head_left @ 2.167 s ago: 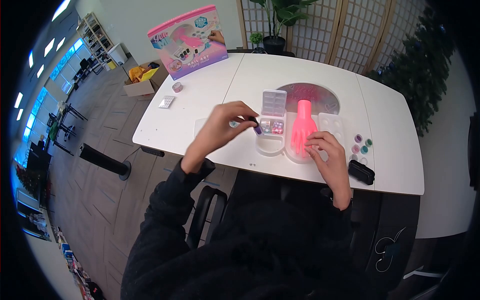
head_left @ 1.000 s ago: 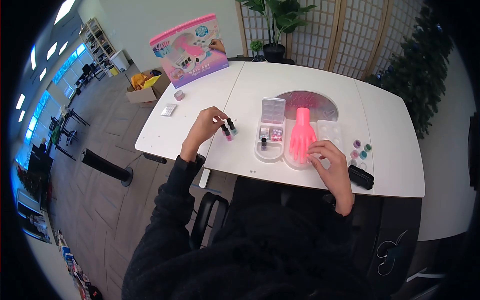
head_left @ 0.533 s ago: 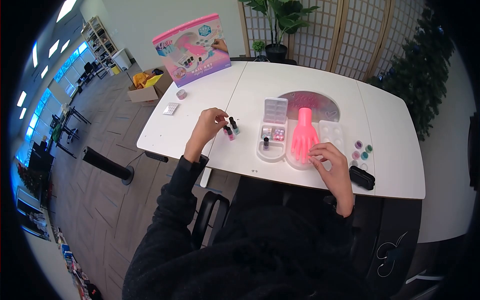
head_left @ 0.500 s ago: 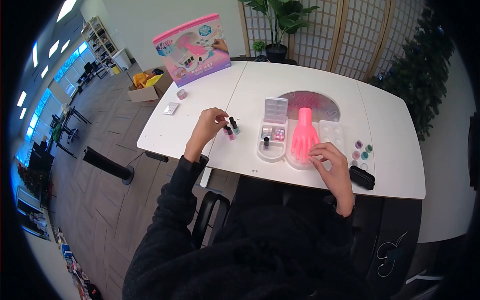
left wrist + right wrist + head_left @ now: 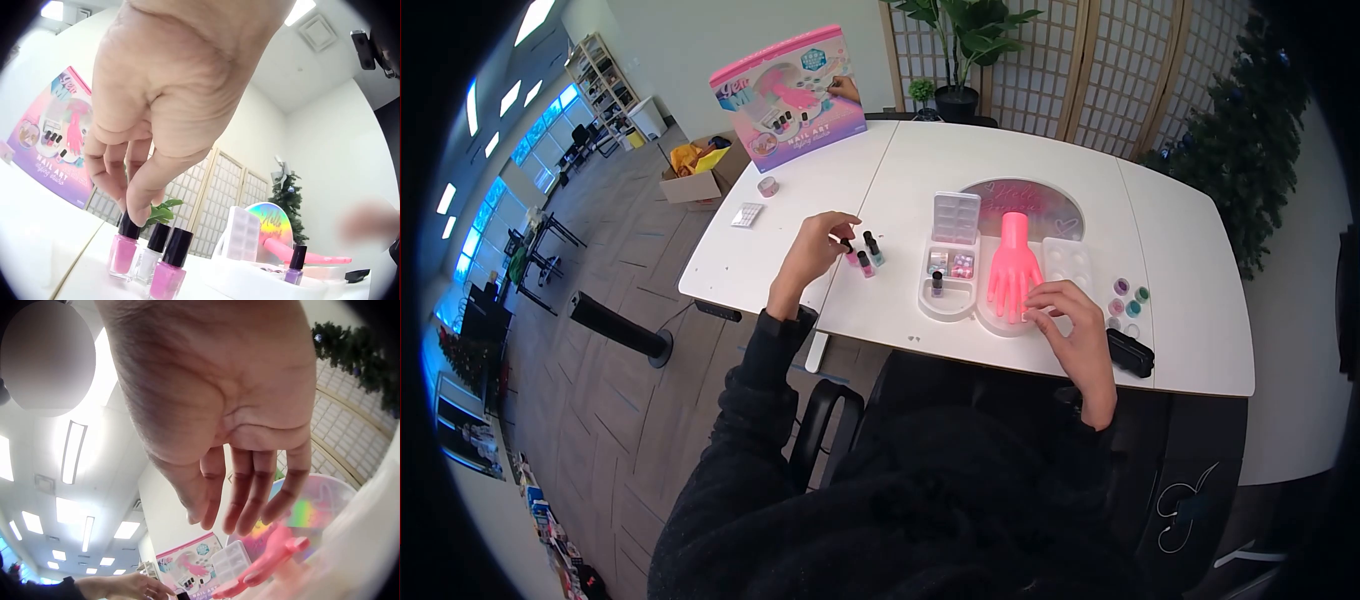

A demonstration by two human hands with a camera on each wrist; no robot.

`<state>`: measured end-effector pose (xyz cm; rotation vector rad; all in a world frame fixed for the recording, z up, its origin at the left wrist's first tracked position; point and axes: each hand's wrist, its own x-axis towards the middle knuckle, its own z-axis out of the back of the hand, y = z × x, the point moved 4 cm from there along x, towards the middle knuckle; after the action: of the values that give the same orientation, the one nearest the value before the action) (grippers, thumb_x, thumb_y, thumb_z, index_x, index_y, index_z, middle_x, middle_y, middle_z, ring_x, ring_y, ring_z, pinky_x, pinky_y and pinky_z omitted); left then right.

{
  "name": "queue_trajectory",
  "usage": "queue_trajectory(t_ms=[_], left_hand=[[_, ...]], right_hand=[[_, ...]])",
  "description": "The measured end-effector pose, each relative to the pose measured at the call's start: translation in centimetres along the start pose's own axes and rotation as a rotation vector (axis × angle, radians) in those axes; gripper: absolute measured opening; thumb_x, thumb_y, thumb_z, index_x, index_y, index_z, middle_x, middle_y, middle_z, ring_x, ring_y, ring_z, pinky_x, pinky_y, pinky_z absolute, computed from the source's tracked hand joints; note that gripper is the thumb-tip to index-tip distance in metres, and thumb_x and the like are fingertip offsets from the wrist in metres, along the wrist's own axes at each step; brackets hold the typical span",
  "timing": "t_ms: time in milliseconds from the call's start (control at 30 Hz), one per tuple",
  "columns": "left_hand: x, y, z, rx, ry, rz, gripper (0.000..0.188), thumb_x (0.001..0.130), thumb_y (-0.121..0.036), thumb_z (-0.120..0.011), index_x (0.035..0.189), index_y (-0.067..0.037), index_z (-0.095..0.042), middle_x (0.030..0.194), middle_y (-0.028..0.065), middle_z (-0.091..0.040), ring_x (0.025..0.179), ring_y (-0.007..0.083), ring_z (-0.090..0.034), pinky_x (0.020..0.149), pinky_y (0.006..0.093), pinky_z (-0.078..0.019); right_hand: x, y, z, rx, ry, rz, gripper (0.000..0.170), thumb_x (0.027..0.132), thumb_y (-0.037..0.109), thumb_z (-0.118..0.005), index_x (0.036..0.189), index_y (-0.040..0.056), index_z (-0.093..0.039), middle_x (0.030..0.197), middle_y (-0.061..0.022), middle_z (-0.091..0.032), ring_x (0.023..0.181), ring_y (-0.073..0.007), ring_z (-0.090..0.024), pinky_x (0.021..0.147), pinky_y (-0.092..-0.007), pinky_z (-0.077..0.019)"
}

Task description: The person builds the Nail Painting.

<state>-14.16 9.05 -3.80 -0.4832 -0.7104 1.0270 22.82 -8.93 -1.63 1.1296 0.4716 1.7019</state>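
Observation:
My left hand (image 5: 808,255) pinches the black cap of a pink polish bottle (image 5: 124,253) between thumb and fingers, low over the table. Right beside it stand a second pink bottle (image 5: 866,265) and a pale bottle (image 5: 873,248), both black-capped. A purple bottle (image 5: 937,284) stands upright in the front compartment of the white tray (image 5: 948,309), whose gem compartments lie behind it. My right hand (image 5: 1076,335) hovers by the fingertips of the pink model hand (image 5: 1014,265); in the right wrist view its fingers hang loosely bent and grip nothing.
Several small round pots (image 5: 1116,307) and a black case (image 5: 1130,353) lie at the right. A palette (image 5: 1066,262) adjoins the model hand. The product box (image 5: 792,100), a tape-like roll (image 5: 768,187) and a small gem sheet (image 5: 746,215) are at the left.
The purple bottle, earlier in my left hand, now stands in the tray. That hand moved left to the other bottles and took a pink one by its cap. My right hand stayed nearly still.

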Motion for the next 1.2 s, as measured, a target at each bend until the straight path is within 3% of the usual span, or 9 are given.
queue_trajectory(t_ms=[333, 500, 633, 733, 833, 967, 1200], left_hand=[[0.1, -1.7, 1.8, 0.096, -0.127, -0.104, 0.027, 0.079, 0.005, -0.082, 0.106, 0.003, -0.077, 0.09, 0.0147, -0.073, 0.08, 0.0237, -0.071, 0.074, 0.0333, -0.0588], [0.2, -1.7, 2.1, 0.134, -0.126, -0.084, 0.022, 0.083, -0.003, -0.085, 0.104, 0.001, -0.078, 0.087, 0.0095, -0.072, 0.079, 0.0186, -0.069, 0.072, 0.0306, -0.0555], [0.0, -2.2, 2.3, 0.115, -0.121, -0.081, 0.021, 0.085, -0.003, -0.084, 0.104, 0.001, -0.078, 0.091, 0.0099, -0.072, 0.08, 0.018, -0.069, 0.072, 0.0303, -0.0549], [-0.1, -3.8, 2.5, 0.107, -0.134, -0.177, 0.018, 0.086, -0.001, -0.082, 0.103, 0.002, -0.078, 0.096, 0.0101, -0.072, 0.081, 0.0178, -0.068, 0.073, 0.0303, -0.0556], [-0.5, -7.1, 2.6, 0.081, -0.115, -0.295, 0.014, 0.086, 0.0, -0.081, 0.099, 0.002, -0.078, 0.096, 0.0106, -0.072, 0.076, 0.021, -0.068, 0.071, 0.0323, -0.0548], [-1.2, -10.5, 1.3, -0.008, -0.054, -0.466, 0.012, 0.086, -0.001, -0.082, 0.098, 0.001, -0.079, 0.098, 0.009, -0.071, 0.085, 0.0216, -0.07, 0.075, 0.0333, -0.0557], [-1.8, -14.1, -4.1, -0.145, 0.154, -0.541, 0.016, 0.086, -0.003, -0.082, 0.101, 0.0, -0.077, 0.1, 0.0091, -0.069, 0.089, 0.0248, -0.069, 0.078, 0.0355, -0.0566]], right_hand=[[-0.1, -0.4, 0.3, 0.003, -0.003, -0.023, 0.013, 0.092, 0.004, -0.077, 0.104, 0.0007, -0.075, 0.108, -0.0088, -0.072, 0.095, -0.0229, -0.07, 0.08, -0.0337, -0.0538], [-0.2, -0.3, 0.4, 0.005, -0.004, -0.025, 0.013, 0.092, 0.004, -0.077, 0.104, 0.0004, -0.075, 0.108, -0.0093, -0.071, 0.095, -0.0229, -0.069, 0.08, -0.0336, -0.0537], [-0.3, -0.5, 0.4, 0.004, -0.006, -0.024, 0.013, 0.092, 0.003, -0.077, 0.104, 0.0001, -0.075, 0.108, -0.0096, -0.071, 0.094, -0.023, -0.07, 0.079, -0.0336, -0.0536], [-0.3, -0.7, 0.4, -0.026, 0.003, -0.014, 0.014, 0.092, 0.003, -0.077, 0.106, 0.0011, -0.076, 0.11, -0.0087, -0.073, 0.096, -0.0204, -0.071, 0.079, -0.0311, -0.0553], [-0.3, -0.4, 0.4, -0.034, -0.002, -0.023, 0.013, 0.092, 0.003, -0.077, 0.105, 0.0012, -0.076, 0.11, -0.0085, -0.073, 0.096, -0.0208, -0.071, 0.079, -0.0316, -0.055], [-0.3, -0.2, 0.2, -0.02, -0.013, -0.015, 0.013, 0.091, 0.002, -0.076, 0.104, 0.0001, -0.074, 0.107, -0.0102, -0.071, 0.092, -0.023, -0.069, 0.079, -0.0333, -0.053], [-0.2, 0.7, -2.3, 0.033, 0.065, 0.018, 0.015, 0.091, 0.0, -0.075, 0.106, -0.0012, -0.074, 0.106, -0.0101, -0.07, 0.092, -0.0242, -0.069, 0.081, -0.0338, -0.0543]])
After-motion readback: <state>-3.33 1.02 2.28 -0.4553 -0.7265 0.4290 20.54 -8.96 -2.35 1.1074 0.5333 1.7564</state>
